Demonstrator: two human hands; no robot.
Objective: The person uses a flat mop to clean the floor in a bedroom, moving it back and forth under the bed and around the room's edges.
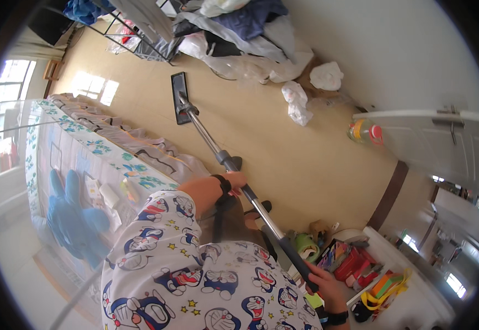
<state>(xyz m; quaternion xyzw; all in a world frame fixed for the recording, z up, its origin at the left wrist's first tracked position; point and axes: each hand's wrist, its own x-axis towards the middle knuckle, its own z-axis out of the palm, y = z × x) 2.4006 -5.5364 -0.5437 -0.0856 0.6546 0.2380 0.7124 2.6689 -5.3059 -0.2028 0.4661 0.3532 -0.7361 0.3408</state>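
A flat mop (209, 137) with a silver and grey pole slants across the middle of the view. Its dark rectangular mop head (176, 88) rests on the beige tiled floor (283, 159). My left hand (236, 181), with a black band at the wrist, is closed around the pole about halfway along. Lower right, my right hand (327, 286) grips the dark handle near its top end; a black band circles that wrist too. Part of my feet shows below the pole.
Left is a bed with a ruffled skirt (124, 137) and a blue plush toy (74, 212). Ahead stands a rack piled with clothes (250, 33). White plastic bags (297, 103) and a large bottle (365, 132) sit near the white door (415, 118). Red boxes (355, 264) crowd the lower right.
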